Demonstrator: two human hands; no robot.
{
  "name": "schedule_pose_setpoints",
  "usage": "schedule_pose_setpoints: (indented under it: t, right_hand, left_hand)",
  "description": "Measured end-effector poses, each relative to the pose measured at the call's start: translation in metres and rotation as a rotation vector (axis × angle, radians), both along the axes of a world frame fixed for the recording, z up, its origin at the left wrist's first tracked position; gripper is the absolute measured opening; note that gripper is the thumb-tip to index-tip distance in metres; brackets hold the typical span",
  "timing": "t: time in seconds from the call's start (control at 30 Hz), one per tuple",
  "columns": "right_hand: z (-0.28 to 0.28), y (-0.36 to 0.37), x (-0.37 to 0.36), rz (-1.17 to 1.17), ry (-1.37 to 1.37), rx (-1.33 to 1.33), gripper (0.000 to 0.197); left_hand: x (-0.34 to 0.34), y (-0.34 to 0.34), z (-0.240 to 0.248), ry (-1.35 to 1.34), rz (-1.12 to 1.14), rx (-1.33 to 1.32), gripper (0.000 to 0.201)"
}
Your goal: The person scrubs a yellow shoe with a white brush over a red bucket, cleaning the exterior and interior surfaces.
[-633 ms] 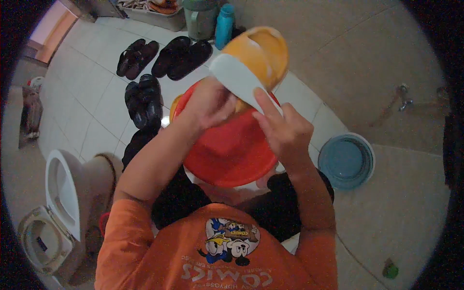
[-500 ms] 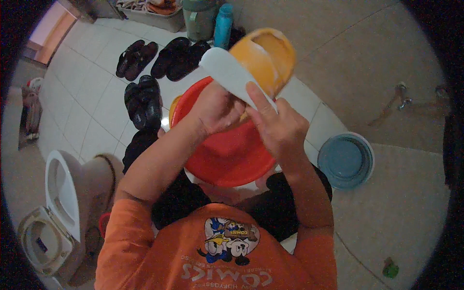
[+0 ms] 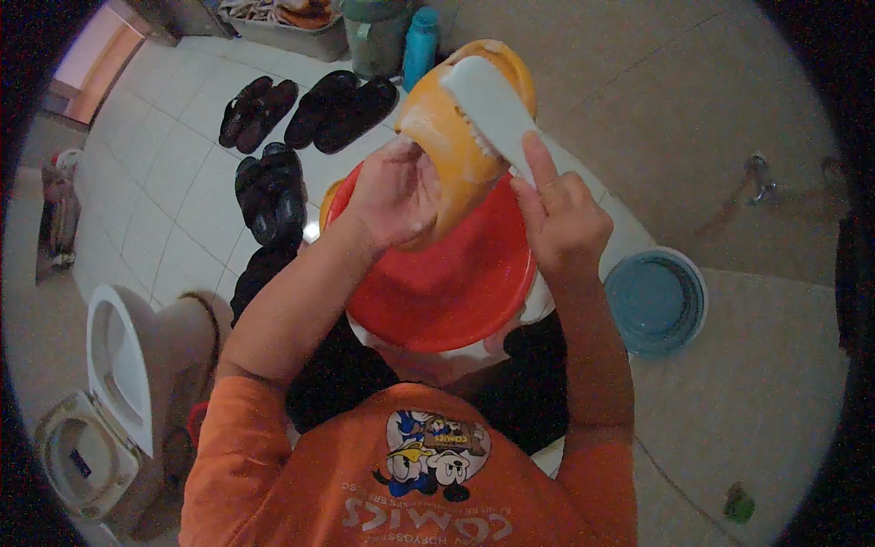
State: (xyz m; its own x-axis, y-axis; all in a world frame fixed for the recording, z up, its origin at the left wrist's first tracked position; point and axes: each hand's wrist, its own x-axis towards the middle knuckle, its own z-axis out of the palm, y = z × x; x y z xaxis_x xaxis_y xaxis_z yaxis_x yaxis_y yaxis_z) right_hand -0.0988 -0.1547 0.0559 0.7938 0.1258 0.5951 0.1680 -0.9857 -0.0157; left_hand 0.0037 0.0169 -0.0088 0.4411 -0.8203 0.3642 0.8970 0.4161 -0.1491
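Note:
In my left hand [image 3: 398, 193] is a yellow slipper [image 3: 430, 117], gripped at its near end and tilted over the red basin [image 3: 447, 305]. White suds streak its strap and side. My right hand [image 3: 567, 217] is closed round the handle of a white scrubbing brush [image 3: 488, 98], forefinger stretched along its back. The bristles face the slipper and lie against or very close to its strap; exact contact cannot be made out. Behind the basin's left rim a bit of another yellow thing [image 3: 330, 193] shows, mostly hidden.
Pairs of black slippers [image 3: 269, 193] lie on the white tiles to the left. A blue bottle [image 3: 420, 50] and a green bucket [image 3: 374, 41] stand at the back. To the right are a blue-grey basin [image 3: 653, 303] and a wall tap [image 3: 759, 182]. A white toilet [image 3: 123, 356] is at left.
The brush has swung from the slipper's left side across onto its strap, and my right hand has moved right and slightly down. The slipper has shifted a little left.

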Motion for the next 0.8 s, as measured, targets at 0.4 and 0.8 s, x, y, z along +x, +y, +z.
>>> schedule_pose_setpoints:
  t: [0.4,0.8]
  right_hand:
    - [-0.023,-0.018,-0.017,0.062,0.066,0.053,0.051]
    - [-0.013,-0.003,-0.017,0.138,0.069,0.148,0.049]
  left_hand:
    - [0.015,0.024,0.016,0.006,0.131,0.137,0.046]
    - [0.02,0.023,0.012,-0.007,0.233,0.101,0.046]
